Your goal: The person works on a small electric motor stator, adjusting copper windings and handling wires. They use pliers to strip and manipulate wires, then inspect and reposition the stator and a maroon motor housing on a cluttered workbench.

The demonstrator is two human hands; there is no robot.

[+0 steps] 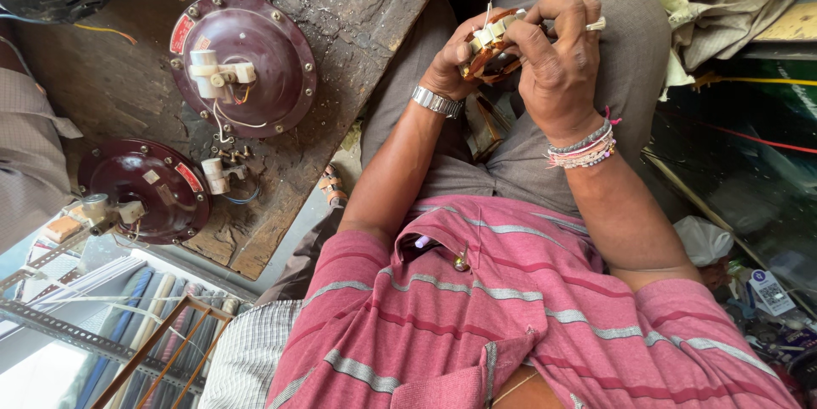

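Worn wooden bench with maroon motor housings

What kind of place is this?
Probably a small repair workshop for fan motors: two maroon motor housings lie on a worn wooden bench, and both hands hold a copper-wound coil.

Soft daylight, even and bright — glare whitens the lower left corner, the right edge sits dim, edges slightly stretched.
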